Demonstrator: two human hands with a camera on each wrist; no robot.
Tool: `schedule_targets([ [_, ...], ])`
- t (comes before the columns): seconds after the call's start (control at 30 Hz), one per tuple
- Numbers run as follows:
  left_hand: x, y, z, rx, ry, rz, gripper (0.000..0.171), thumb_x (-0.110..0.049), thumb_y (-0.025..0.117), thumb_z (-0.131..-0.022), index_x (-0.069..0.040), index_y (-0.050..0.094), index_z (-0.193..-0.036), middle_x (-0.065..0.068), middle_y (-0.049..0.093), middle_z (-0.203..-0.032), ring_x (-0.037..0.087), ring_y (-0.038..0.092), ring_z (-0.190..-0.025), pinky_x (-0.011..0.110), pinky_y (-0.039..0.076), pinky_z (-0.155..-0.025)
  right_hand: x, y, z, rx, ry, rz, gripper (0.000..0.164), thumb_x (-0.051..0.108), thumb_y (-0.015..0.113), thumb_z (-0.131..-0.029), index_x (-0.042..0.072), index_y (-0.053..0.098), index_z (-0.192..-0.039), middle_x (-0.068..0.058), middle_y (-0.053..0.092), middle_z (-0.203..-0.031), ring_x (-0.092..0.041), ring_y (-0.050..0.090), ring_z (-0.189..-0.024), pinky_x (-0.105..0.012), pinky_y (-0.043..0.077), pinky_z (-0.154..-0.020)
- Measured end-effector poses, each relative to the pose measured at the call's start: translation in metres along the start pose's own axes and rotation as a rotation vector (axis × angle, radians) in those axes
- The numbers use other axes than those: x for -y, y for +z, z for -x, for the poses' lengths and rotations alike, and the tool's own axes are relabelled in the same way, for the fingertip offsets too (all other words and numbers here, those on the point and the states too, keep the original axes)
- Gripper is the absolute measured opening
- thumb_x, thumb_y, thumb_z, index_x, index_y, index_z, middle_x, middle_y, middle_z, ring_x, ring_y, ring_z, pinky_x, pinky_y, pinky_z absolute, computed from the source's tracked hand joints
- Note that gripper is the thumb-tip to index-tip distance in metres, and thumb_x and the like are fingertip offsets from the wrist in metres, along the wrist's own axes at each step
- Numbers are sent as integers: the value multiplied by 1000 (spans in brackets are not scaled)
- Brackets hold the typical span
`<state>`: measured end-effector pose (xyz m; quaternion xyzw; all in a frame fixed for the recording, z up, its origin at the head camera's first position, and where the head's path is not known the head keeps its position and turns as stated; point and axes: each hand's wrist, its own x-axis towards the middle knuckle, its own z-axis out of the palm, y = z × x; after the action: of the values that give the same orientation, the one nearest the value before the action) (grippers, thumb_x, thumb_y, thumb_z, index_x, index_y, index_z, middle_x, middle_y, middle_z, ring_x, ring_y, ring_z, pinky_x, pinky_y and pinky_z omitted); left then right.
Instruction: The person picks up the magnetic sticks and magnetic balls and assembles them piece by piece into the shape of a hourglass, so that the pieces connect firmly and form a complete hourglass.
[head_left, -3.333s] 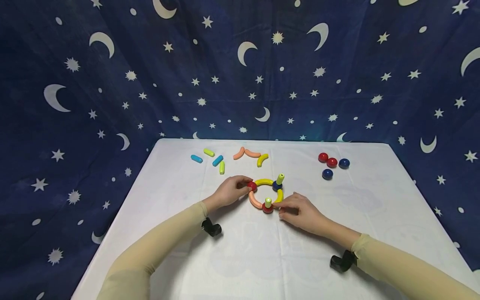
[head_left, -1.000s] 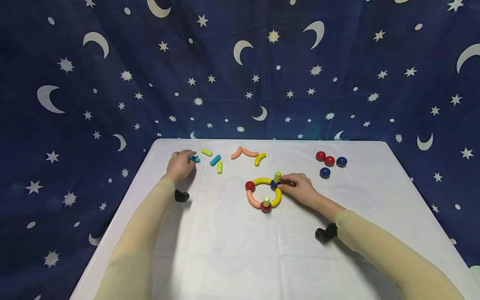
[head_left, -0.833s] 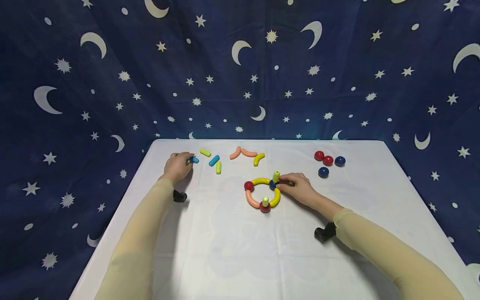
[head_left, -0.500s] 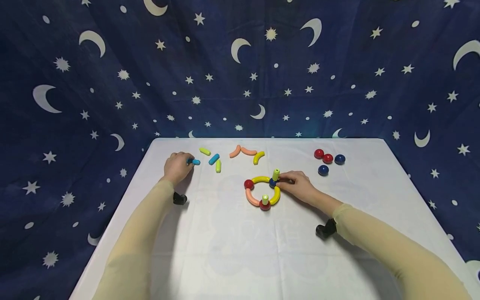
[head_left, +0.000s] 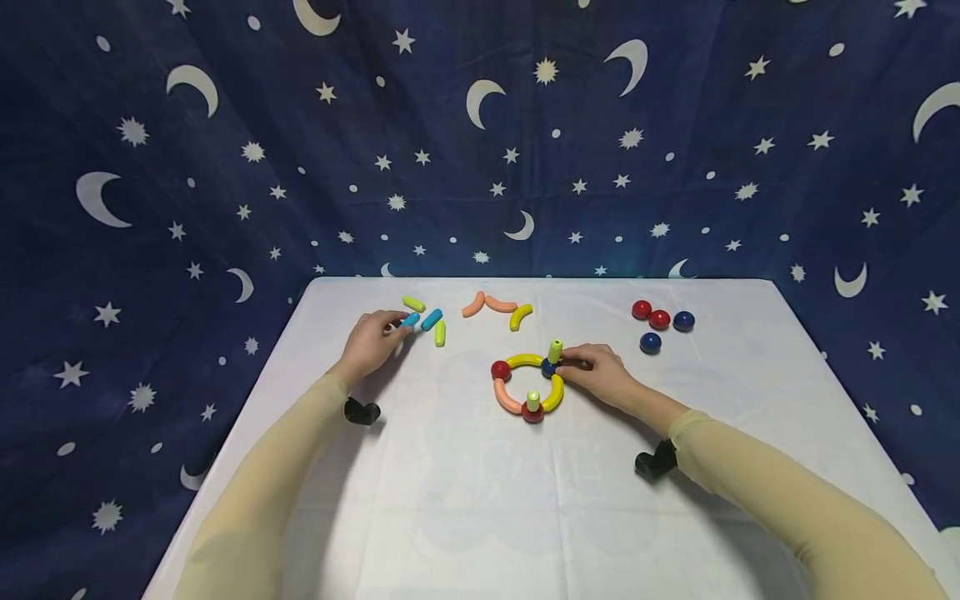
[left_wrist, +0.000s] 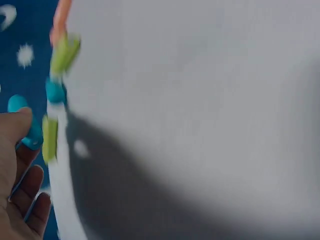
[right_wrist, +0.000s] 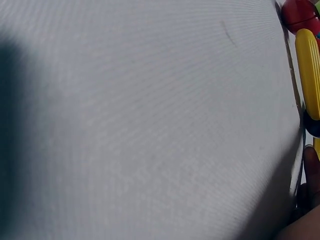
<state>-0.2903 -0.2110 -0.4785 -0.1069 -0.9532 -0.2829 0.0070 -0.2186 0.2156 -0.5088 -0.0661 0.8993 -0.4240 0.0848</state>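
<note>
In the head view my left hand (head_left: 372, 340) pinches a short blue rod (head_left: 410, 319) between thumb and finger. The left wrist view shows this blue rod (left_wrist: 33, 134) raised in the fingers. My right hand (head_left: 603, 379) holds the dark blue ball (head_left: 549, 367) at the right of a ring on the table. Yellow curved rods (head_left: 524, 360), a peach curved rod (head_left: 507, 397) and red balls (head_left: 500, 370) make up the rest of that ring. A green rod (head_left: 555, 351) stands upright on the blue ball, another green rod (head_left: 533, 401) on the front red ball.
Near the left hand lie a second blue rod (head_left: 432, 319) and two green rods (head_left: 439, 334). Peach curved rods (head_left: 501, 304) and a yellow one (head_left: 521, 317) lie at the back. Red balls (head_left: 659, 320) and blue balls (head_left: 650, 342) sit at the back right.
My left hand left the ring's red ball, took the blue rod at the far left and carried it rightward. My right hand moved from the front of the ring to its blue ball.
</note>
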Motion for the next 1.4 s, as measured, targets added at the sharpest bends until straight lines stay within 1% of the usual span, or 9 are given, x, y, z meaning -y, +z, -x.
schedule_targets([
  [0.1,-18,8,4,48,45,171,38,-28,61,-105,-8,63,-136,12,65,-125,31,57,-114,50,46,-97,-1,-1,0,-6,-5,-2,45,34,74,-95,10,68,-133,-8,67,-128,-32,42,-128,-55,27,-106],
  [0.23,-45,23,11,119,87,374,31,-26,65,-103,-8,67,-128,8,68,-121,27,61,-110,45,47,-97,-2,-1,1,-5,-16,-2,45,33,74,-95,10,68,-133,-7,68,-126,-31,43,-127,-54,28,-105],
  [0.33,-64,36,16,175,115,468,28,-26,70,-100,-8,69,-121,4,69,-116,22,62,-109,42,47,-98,-3,0,1,-4,-21,1,45,33,74,-96,10,68,-133,-7,68,-125,-32,44,-127,-55,28,-105],
  [0.43,-79,46,21,233,136,518,27,-25,73,-97,-9,71,-119,3,69,-112,21,62,-105,39,49,-93,-3,0,2,-7,-20,-2,44,33,74,-96,10,68,-133,-7,68,-125,-31,44,-127,-55,28,-105],
  [0.6,-96,58,25,273,144,542,27,-26,74,-96,-13,71,-119,0,68,-106,20,60,-98,35,50,-86,-3,1,3,-11,-23,-16,44,33,74,-95,10,69,-133,-7,68,-125,-32,42,-129,-56,28,-106],
  [0.77,-102,66,24,261,167,551,26,-25,74,-96,-12,72,-118,-2,69,-107,18,60,-102,34,49,-90,-2,1,2,-18,-36,-20,43,32,75,-95,9,69,-132,-8,68,-125,-32,41,-130,-56,26,-107],
  [0.97,-101,70,23,248,172,552,24,-23,73,-97,-12,71,-118,-2,70,-107,18,60,-102,36,49,-91,-1,2,2,-16,-34,-24,44,32,75,-95,9,69,-132,-9,67,-128,-32,40,-131,-56,26,-108],
  [1.23,-97,74,25,293,133,548,29,-26,72,-98,-13,69,-124,-2,69,-110,18,60,-100,34,50,-87,0,1,2,-12,-32,-14,46,35,74,-95,9,69,-133,-9,68,-127,-33,40,-132,-57,24,-109],
  [1.4,-95,77,25,302,140,532,30,-27,72,-98,-13,69,-124,-1,70,-111,17,63,-101,34,52,-87,1,1,2,-11,-26,-22,45,34,74,-95,9,69,-132,-9,67,-128,-33,40,-133,-57,24,-109],
])
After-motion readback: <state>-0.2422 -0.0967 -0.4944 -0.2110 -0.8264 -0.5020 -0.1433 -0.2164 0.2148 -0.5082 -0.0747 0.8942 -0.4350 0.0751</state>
